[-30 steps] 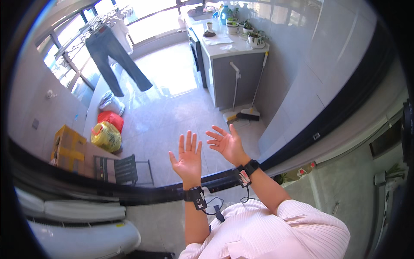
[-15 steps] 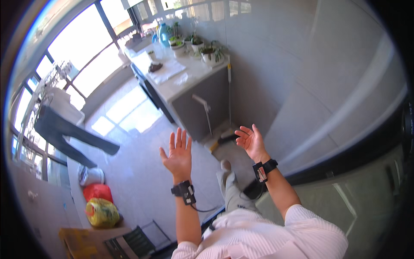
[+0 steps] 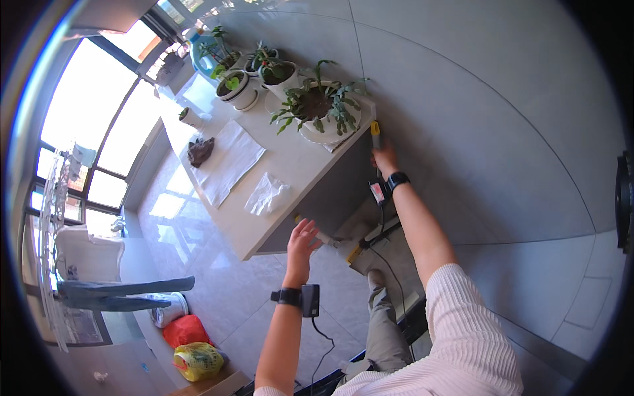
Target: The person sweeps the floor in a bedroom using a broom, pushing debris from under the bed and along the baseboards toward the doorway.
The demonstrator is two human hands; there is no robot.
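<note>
Two hands are working beside the white counter. The right hand is closing its fingers around a yellow-tipped broom handle standing at the counter's corner, against the grey wall. The left hand is hovering with fingers spread, empty, below the counter's edge. A potted plant is sitting just beside the handle.

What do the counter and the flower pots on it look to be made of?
The counter looks like pale stone or a smooth laminate: flat, matte, evenly off-white with a crisp edge. The flower pots seem to be glazed ceramic, white and rounded with a soft sheen, though plastic cannot be ruled out. The right hand grips a yellow-tipped handle beside the counter.
</note>
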